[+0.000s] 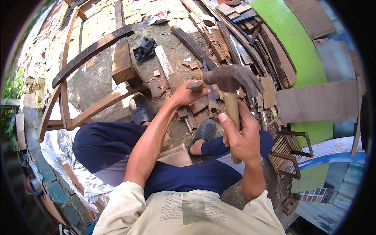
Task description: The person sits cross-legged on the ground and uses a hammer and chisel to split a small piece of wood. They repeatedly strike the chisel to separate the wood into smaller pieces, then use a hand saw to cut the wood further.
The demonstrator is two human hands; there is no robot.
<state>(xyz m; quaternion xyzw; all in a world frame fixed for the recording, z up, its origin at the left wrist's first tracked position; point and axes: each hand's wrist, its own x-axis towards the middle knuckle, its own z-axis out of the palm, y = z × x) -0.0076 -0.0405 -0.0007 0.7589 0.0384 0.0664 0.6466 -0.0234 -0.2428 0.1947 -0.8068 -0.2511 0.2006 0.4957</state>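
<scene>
My right hand (243, 135) is wrapped round the wooden handle of a claw hammer (231, 78), its rusty head raised and its claw pointing right. To the left of the hammer's face, my left hand (187, 95) is closed round an upright wooden-handled tool (194, 86). Only the rounded top of that handle shows; the lower part, perhaps a chisel blade, is hidden by the fist. Below the left hand lie wooden pieces (199, 105) on the ground between my feet. The hammer head and the handle top look close together, but apart.
A wooden frame (123, 62) with a dark curved rail stands at the left. Scrap boards (270, 51) are piled at the back right, beside a green panel (282, 35). A small slatted wooden piece (288, 152) is by my right knee. A black plastic bag (145, 49) lies ahead.
</scene>
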